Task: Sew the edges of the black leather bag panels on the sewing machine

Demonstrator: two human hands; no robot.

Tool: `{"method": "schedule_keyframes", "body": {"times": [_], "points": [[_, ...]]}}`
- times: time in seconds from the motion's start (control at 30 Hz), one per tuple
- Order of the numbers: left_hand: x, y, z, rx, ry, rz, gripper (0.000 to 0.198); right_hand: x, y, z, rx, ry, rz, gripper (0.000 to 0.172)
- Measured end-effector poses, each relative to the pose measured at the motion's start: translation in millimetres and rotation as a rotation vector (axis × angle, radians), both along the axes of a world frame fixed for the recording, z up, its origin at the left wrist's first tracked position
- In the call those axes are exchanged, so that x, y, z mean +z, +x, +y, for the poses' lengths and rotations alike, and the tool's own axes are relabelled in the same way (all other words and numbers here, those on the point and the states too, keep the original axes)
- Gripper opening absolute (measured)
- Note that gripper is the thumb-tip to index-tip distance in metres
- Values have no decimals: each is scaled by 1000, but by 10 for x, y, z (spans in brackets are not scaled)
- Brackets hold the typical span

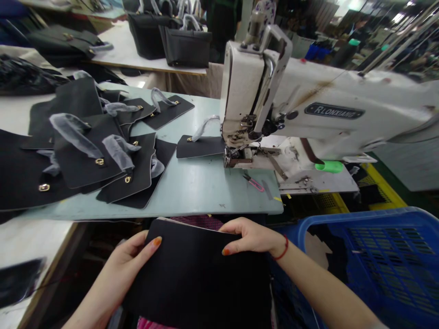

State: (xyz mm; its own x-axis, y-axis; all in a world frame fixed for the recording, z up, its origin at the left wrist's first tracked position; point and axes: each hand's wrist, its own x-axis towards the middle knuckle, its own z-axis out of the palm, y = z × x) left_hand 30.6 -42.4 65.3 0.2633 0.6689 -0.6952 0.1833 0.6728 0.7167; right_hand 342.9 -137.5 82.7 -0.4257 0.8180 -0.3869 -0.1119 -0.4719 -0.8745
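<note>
Two hands, yours, fill the near edge of the head view. Your left hand [125, 262] grips the black panel [199, 278] at its upper left corner, thumb flat on the front and the other fingers hidden behind it. Your right hand [252, 237] pinches the panel's top edge at the right, fingers closed over it (a red bracelet [284, 247] sits on that wrist). The panel stands in your lap below the near edge of the pale green table [206, 187], and its lower part is cut off by the frame.

On the table's left lies a pile of black pieces [85, 160] with grey-wrapped handles and gold fittings, overlapping so that their count is hard to tell. One single piece [200, 146] lies by the foot of the sewing machine [308, 109], its right end hidden there. Pink snips [254, 183] lie near the machine. A blue crate [394, 256] stands to your right, its contents dark and unclear. Finished black bags [185, 45] stand far back.
</note>
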Motion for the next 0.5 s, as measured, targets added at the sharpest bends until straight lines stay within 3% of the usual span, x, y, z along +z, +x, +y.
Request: {"method": "schedule_keyframes", "body": {"times": [0.2,0.37,0.5], "points": [[106,108,145,82,-34,18,55,115,50,158,109,-53,133,32],[191,117,164,108,-44,-19,54,173,119,247,172,35,106,33],[241,132,73,82,53,-42,47,203,179,225,212,124,32,34]]}}
